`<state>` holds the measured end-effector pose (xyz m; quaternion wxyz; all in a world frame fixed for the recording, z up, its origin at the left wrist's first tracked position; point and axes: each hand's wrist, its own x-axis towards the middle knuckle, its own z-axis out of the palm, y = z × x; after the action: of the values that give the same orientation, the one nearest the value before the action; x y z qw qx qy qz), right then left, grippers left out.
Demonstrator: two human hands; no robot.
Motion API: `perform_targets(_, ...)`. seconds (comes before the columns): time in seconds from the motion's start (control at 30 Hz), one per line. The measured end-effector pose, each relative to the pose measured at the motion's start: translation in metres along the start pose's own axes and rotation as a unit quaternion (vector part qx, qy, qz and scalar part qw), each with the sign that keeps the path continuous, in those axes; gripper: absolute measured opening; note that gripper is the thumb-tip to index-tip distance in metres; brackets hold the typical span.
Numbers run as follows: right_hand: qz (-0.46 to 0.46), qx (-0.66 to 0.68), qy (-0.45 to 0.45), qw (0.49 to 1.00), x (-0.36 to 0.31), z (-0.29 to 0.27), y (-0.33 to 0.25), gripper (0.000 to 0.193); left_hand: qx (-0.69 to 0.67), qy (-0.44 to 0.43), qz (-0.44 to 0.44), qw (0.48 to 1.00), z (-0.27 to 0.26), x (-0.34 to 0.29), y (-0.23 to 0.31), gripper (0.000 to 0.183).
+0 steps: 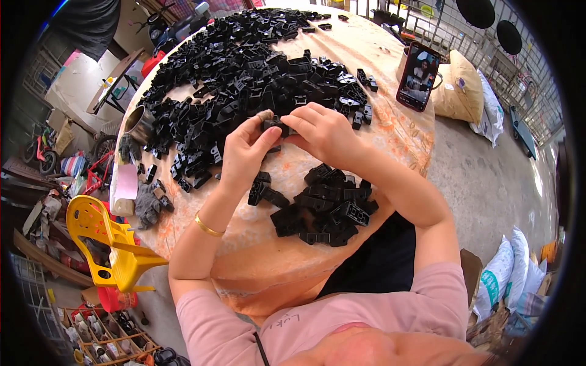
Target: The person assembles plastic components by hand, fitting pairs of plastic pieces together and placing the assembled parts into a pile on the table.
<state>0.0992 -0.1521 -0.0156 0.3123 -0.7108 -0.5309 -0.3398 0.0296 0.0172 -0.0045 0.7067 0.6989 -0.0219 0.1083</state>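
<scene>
Both hands, left hand [244, 146] and right hand [323, 131], pinch one black plastic clip [276, 124] above the desk [390, 122]. Assembly step appears underway; next move likely requires pressing parts flush, then adding it to the near pile [326, 207].

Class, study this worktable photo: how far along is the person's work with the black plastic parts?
Done, it seems: a small heap of black parts lies close to the person, apart from the rest. In hand: the left hand and right hand together pinch one black plastic piece above the table. Left: a far larger spread of loose black parts covers the table's far side, so most probably remains.
</scene>
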Motion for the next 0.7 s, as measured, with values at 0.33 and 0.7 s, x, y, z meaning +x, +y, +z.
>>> perform_targets(0.33,0.204,0.104,0.054,0.972,-0.002,-0.003,0.066,0.025,0.101,-0.184,0.035,0.977,0.014,-0.013,0.001,0.047)
perform_targets(0.7,0.147,-0.072,0.013,0.986,-0.012,0.014,0.081,0.026,0.435,-0.141,0.135,0.879,-0.002,-0.008,0.016,0.029)
